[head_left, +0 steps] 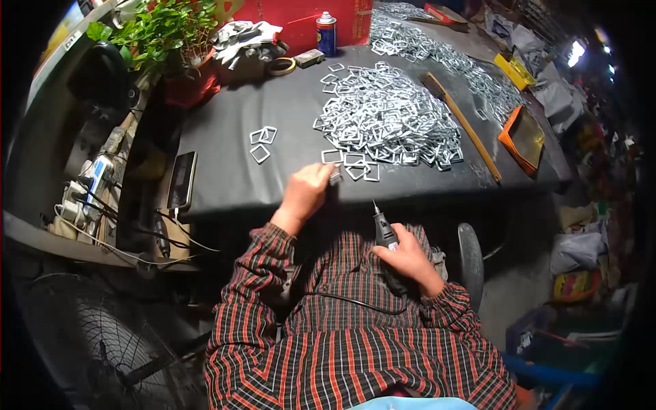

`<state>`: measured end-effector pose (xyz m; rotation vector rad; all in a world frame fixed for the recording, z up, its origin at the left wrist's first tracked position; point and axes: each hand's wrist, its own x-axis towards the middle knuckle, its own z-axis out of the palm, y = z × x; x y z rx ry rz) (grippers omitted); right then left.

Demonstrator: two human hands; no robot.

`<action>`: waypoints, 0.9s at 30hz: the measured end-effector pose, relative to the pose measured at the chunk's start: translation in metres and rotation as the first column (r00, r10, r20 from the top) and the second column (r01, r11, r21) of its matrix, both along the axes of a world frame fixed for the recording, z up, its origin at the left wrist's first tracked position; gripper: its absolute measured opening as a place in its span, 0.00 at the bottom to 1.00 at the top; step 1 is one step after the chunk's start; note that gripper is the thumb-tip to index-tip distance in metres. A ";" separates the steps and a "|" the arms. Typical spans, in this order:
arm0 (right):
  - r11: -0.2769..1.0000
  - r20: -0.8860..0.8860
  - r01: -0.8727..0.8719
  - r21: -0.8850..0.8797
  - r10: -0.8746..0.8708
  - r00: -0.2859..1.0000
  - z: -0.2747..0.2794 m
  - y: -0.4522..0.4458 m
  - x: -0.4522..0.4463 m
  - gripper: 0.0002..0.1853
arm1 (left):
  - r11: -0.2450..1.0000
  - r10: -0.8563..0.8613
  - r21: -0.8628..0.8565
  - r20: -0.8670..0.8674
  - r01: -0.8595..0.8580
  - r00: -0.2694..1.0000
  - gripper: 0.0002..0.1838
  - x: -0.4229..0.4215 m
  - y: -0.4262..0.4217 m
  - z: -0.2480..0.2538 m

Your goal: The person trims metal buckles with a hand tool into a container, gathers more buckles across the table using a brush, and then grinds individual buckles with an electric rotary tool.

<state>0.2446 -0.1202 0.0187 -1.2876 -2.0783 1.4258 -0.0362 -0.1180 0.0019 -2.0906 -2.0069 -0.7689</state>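
My right hand (410, 258) is wrapped round a dark rotary tool (385, 229), its thin bit pointing up toward the table edge. A cord runs from the tool across the lap. My left hand (306, 193) is closed at the front of the table, fingertips pinching a small metal frame (335, 177) that is partly hidden. Just beyond those fingers lie a few loose square metal frames (354, 160) at the edge of a big pile of metal frames (389, 113). Left of the pile, 3 frames (260, 153) lie apart on the black tabletop (229, 171).
On the right lie a wooden-handled brush (471, 137) and an orange tray (523, 140). More frames (437, 51) spread behind. A spray can (326, 34), gloves (247, 41) and a potted plant (171, 34) stand at the back. A phone (182, 180) and power strip (99, 174) are left; a fan (116, 342) is below.
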 end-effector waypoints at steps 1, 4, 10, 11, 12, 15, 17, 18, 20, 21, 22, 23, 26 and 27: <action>1.000 0.001 -0.003 -0.004 0.003 1.000 -0.002 -0.001 -0.001 0.26 | 0.996 -0.058 0.073 0.046 0.054 0.997 0.16 0.013 -0.001 -0.004; 0.999 0.015 0.002 -0.033 -0.001 1.000 -0.009 -0.005 0.000 0.26 | 0.958 -0.215 0.221 0.135 0.182 0.967 0.18 0.043 -0.009 -0.014; 0.999 0.036 -0.040 0.023 0.039 0.999 -0.010 0.003 -0.009 0.27 | 0.950 -0.230 0.260 0.215 0.171 0.949 0.21 0.049 -0.015 -0.012; 0.999 0.040 -0.038 0.025 0.037 0.999 -0.010 0.003 -0.012 0.27 | 0.957 -0.219 0.243 0.252 0.158 0.943 0.22 0.048 -0.015 -0.012; 0.999 0.035 -0.038 0.020 0.037 0.999 -0.009 0.005 -0.016 0.27 | 0.956 -0.219 0.247 0.253 0.156 0.942 0.22 0.047 -0.016 -0.011; 0.999 0.022 -0.035 0.010 0.035 0.999 -0.011 0.012 -0.024 0.26 | 0.958 -0.238 0.222 0.257 0.182 0.937 0.22 0.045 -0.020 -0.009; 0.999 0.053 -0.016 0.033 0.014 0.998 -0.024 0.018 -0.026 0.26 | 0.958 -0.232 0.222 0.246 0.179 0.941 0.23 0.045 -0.021 -0.010; 0.999 0.070 -0.007 0.045 0.004 0.998 -0.024 0.019 -0.027 0.25 | 0.960 -0.224 0.224 0.237 0.171 0.945 0.24 0.045 -0.021 -0.010; 0.998 0.057 -0.006 0.059 0.003 0.998 -0.024 0.021 -0.026 0.26 | 0.960 -0.216 0.227 0.233 0.163 0.948 0.26 0.046 -0.021 -0.011; 0.997 0.042 -0.008 0.075 0.004 0.999 -0.023 0.022 -0.025 0.26 | 0.960 -0.218 0.229 0.236 0.164 0.947 0.26 0.046 -0.020 -0.012; 0.996 0.027 -0.010 0.090 0.007 1.000 -0.022 0.022 -0.024 0.27 | 0.959 -0.219 0.232 0.239 0.164 0.946 0.26 0.045 -0.020 -0.012; 0.996 0.031 -0.010 0.091 0.007 1.000 -0.014 0.021 -0.024 0.27 | 0.958 -0.221 0.235 0.242 0.164 0.945 0.26 0.045 -0.020 -0.012; 0.991 0.065 -0.005 0.135 -0.004 0.998 0.009 0.014 -0.026 0.25 | 0.962 -0.230 0.208 0.267 0.177 0.936 0.26 0.043 -0.021 -0.012; 0.991 0.065 -0.002 0.135 -0.006 0.998 0.008 0.011 -0.028 0.25 | 0.963 -0.236 0.193 0.277 0.187 0.931 0.26 0.043 -0.021 -0.011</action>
